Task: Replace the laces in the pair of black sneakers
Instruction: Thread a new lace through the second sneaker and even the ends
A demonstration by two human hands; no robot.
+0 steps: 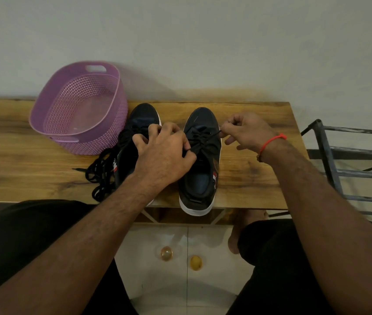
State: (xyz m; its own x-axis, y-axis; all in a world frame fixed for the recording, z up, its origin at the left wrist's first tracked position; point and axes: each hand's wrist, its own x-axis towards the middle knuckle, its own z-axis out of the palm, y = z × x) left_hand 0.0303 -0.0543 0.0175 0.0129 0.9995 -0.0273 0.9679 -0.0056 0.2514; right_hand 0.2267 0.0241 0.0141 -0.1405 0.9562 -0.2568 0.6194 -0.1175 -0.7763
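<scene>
Two black sneakers with white soles stand side by side on a wooden bench, toes pointing away from me. The right sneaker (201, 169) is partly laced with a black lace (203, 138). My right hand (246, 133) pinches one end of that lace at the shoe's right side. My left hand (167, 153) reaches across the left sneaker (143, 119) and pinches the lace at the right sneaker's left eyelets. The left hand and forearm hide much of the left sneaker. A loose heap of black laces (102, 171) lies left of it.
An empty purple perforated basket (78, 110) stands on the wooden bench (255, 178) at the back left, touching the wall. A dark metal rack (350, 164) stands to the right of the bench. My knees sit under the bench's front edge.
</scene>
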